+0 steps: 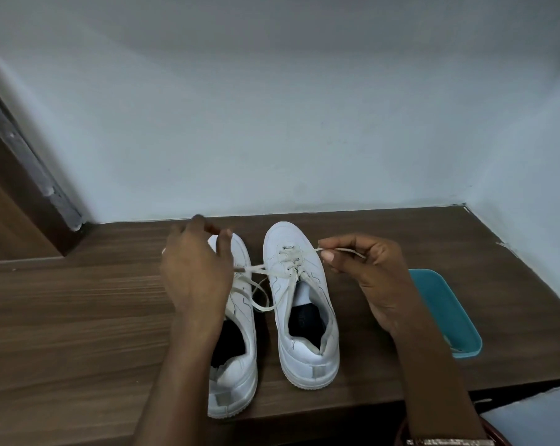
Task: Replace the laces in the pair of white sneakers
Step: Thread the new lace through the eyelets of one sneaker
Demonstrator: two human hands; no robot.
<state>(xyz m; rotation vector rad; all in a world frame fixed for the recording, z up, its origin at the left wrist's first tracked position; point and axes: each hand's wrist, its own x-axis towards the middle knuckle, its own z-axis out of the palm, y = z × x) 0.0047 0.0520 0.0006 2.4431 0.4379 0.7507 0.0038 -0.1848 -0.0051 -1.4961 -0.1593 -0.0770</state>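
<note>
Bottom edge first: metal wristband (449, 441) on right wrist, cut by frame; both forearms stretched forward over wooden table (79, 317).

Pair of white sneakers side by side on table, heels toward camera, toes toward wall, close but apart; left sneaker (232, 381) partly under left forearm, dark lining showing; right sneaker (304, 352) between the two hands, pale tongue and dark insole open to view; marking on insole too blurred to read.

Lace (288, 262) criss-crossed through right sneaker's front eyelets; one length looping loose across gap between shoes.

Right hand (368, 278) just beside right sneaker's toe; thumb and forefinger pinched on lace near its end, tip poking out past them over the palm; remaining fingers curled in.

Left hand (195, 272) over left sneaker's front, back to camera; forefinger and thumb raised and apart; other lace end, dark-tipped, meeting hand's edge; hold on it hidden, cannot tell.

Teal tray (446, 313) on table right of right hand, its left edge behind the wrist; small pale speck near its near end, too small to tell.

Farther back: pale blue-grey wall (272, 107) meeting table; dark door frame (31, 175) far left.
</note>
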